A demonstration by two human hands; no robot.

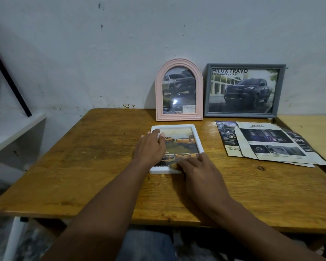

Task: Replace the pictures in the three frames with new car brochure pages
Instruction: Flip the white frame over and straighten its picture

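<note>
While white frame [173, 126] lies on table [102, 157], left hand [151, 146], right hand [195, 167] rest flat on it, gripping nothing.

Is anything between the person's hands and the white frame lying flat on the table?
Nothing visible. The left hand rests on the left side of the white rectangular frame, the right hand on its near right corner. The pink arched frame stands behind it, and loose brochure pages lie to its right.
</note>
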